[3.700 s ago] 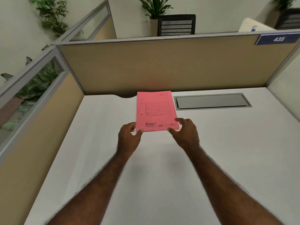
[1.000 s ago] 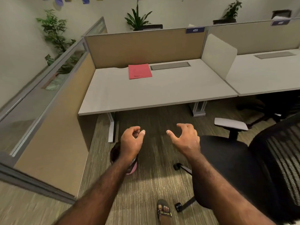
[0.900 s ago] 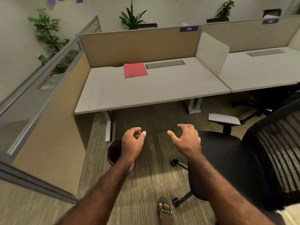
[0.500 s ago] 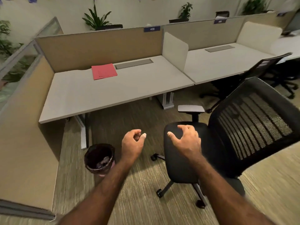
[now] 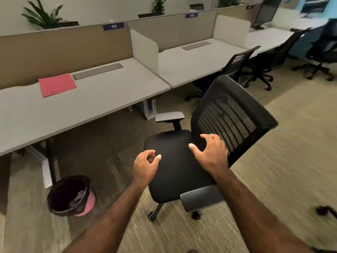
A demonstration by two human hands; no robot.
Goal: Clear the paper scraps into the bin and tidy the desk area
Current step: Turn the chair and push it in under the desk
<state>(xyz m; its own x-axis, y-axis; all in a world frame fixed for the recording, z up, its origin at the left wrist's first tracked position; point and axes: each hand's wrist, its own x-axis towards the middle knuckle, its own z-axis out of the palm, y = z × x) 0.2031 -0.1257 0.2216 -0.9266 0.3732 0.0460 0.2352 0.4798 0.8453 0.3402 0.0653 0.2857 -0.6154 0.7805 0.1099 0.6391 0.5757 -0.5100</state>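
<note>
Indoor office light, dim and warm, seems to come from overhead; no hard glare. Desk [image 5: 87, 105] top evenly lit, floor under it in deep shadow. Soft shadow under the chair [image 5: 184, 161] on the carpet [image 5: 284, 161]. Motion blur strong at right and bottom edges: carpet streaks, and a dark object at the far right edge too smeared to ID. Bin [image 5: 70, 196] a bit soft, contents unclear. Wide-angle bend: desk edges and partitions [image 5: 63, 46] curve and tilt twd the corners. Centre sharpest, incl. both hands and chair mesh. Top right corner brighter, bluish, blurry.
</note>
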